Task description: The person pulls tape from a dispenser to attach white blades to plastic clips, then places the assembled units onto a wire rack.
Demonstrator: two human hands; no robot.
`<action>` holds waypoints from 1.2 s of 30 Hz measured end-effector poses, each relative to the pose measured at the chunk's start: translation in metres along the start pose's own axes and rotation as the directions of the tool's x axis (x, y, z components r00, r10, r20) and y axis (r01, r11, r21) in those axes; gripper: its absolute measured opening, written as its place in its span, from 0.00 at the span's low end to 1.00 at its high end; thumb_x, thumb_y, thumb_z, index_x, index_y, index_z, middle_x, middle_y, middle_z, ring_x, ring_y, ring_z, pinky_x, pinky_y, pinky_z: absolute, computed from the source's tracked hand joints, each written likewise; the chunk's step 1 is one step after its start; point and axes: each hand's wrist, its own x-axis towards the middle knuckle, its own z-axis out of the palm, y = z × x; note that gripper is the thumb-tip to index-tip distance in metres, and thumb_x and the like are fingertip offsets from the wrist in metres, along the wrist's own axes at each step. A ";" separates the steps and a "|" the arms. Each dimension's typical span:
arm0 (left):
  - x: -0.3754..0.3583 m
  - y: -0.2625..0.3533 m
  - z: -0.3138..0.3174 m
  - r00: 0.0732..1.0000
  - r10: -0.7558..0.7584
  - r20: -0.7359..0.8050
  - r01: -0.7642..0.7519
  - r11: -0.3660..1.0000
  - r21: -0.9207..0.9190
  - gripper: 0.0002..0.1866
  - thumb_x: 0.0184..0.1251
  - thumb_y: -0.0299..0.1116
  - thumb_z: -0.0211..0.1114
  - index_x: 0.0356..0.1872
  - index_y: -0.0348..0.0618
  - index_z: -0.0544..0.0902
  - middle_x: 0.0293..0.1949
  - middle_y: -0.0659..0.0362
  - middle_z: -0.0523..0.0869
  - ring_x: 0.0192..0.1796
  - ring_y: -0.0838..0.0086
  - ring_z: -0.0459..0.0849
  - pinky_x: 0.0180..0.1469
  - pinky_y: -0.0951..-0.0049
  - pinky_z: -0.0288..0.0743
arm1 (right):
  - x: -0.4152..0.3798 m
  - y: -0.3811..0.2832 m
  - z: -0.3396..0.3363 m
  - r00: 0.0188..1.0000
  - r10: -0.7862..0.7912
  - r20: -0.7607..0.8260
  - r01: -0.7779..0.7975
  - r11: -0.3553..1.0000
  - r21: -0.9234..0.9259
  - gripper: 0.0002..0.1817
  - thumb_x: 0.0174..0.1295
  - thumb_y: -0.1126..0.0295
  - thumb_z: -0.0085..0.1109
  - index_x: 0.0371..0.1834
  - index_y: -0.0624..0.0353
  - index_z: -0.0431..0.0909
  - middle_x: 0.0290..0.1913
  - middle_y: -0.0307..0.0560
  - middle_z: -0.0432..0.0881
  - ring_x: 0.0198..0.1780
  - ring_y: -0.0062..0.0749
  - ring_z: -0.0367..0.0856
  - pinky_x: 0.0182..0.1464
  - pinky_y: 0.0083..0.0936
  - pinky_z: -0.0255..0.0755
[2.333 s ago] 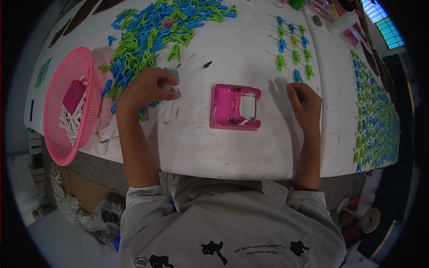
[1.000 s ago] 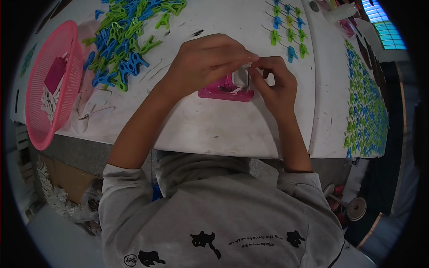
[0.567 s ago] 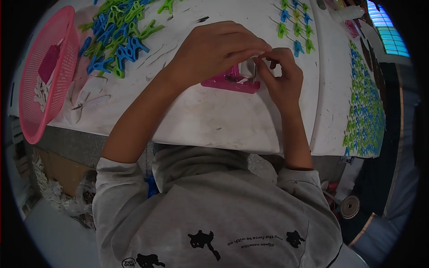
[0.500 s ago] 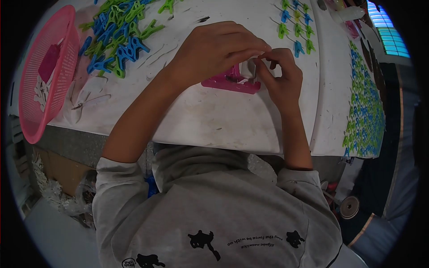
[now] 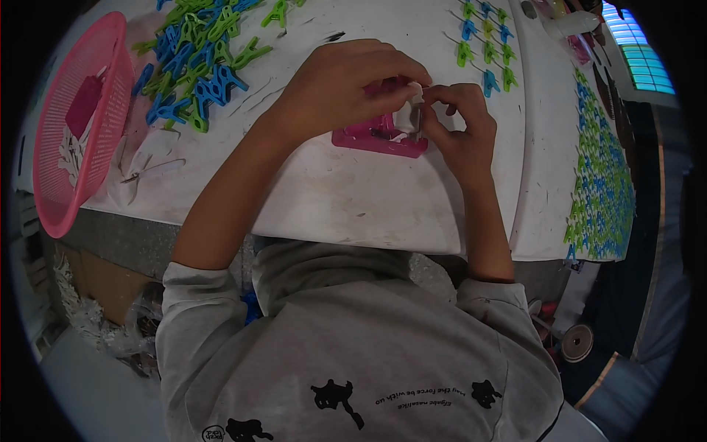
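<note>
My left hand reaches over a pink plastic fixture on the white table, thumb and fingers drawn together near its far right end. Facing it from the right, my right hand has its thumb and forefinger pinched together. Between the two sets of fingertips stands a small whitish piece, partly covered by the fingers. What exactly each pinch holds is too small to make out.
Blue and green clothespins lie heaped at the back left. More are laid in short rows at the back right, and many pack the right side. A pink basket leans at the left edge.
My left hand has shifted slightly left and its fingers have lifted a little off the fixture, showing more of the whitish piece. My right hand has dropped slightly, its fingertips still pinched.
</note>
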 end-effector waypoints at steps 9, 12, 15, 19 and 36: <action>-0.001 -0.007 -0.003 0.996 -0.024 0.086 0.021 0.999 0.034 0.11 0.58 0.30 0.73 0.43 0.50 0.89 0.33 0.64 0.86 0.29 0.76 0.79 0.31 0.75 0.74 | 0.001 0.002 -0.002 0.997 -0.064 0.046 0.066 0.996 -0.053 0.14 0.46 0.82 0.69 0.37 0.56 0.83 0.34 0.41 0.84 0.39 0.36 0.78 0.43 0.29 0.73; -0.002 -0.006 -0.003 0.991 -0.065 0.116 0.060 0.997 0.044 0.10 0.58 0.32 0.73 0.43 0.49 0.88 0.32 0.63 0.86 0.29 0.74 0.80 0.32 0.74 0.75 | 0.002 0.004 -0.004 0.995 -0.072 0.071 0.078 0.994 -0.077 0.13 0.45 0.81 0.69 0.36 0.57 0.83 0.34 0.41 0.84 0.40 0.36 0.78 0.43 0.29 0.73; -0.002 -0.007 -0.002 0.987 -0.087 0.133 0.081 0.996 0.047 0.10 0.58 0.32 0.73 0.41 0.48 0.88 0.33 0.62 0.86 0.29 0.73 0.80 0.33 0.73 0.75 | 0.002 0.003 -0.006 0.993 -0.054 0.102 0.064 0.993 -0.095 0.13 0.45 0.81 0.69 0.35 0.56 0.84 0.34 0.41 0.84 0.40 0.36 0.77 0.43 0.29 0.73; -0.002 -0.009 -0.002 0.984 -0.080 0.158 0.071 0.996 0.058 0.08 0.58 0.31 0.72 0.39 0.46 0.87 0.33 0.61 0.87 0.31 0.71 0.82 0.35 0.72 0.76 | 0.002 0.005 -0.009 0.991 -0.068 0.116 0.080 0.991 -0.105 0.13 0.45 0.81 0.69 0.35 0.56 0.84 0.35 0.41 0.85 0.40 0.36 0.77 0.43 0.29 0.73; -0.004 -0.010 0.007 0.973 -0.145 0.179 0.131 0.988 0.086 0.07 0.57 0.31 0.71 0.36 0.43 0.86 0.33 0.59 0.86 0.36 0.66 0.85 0.40 0.70 0.79 | 0.003 0.007 -0.015 0.983 -0.080 0.164 0.108 0.980 -0.169 0.13 0.45 0.81 0.67 0.36 0.54 0.85 0.35 0.39 0.83 0.42 0.35 0.75 0.43 0.28 0.73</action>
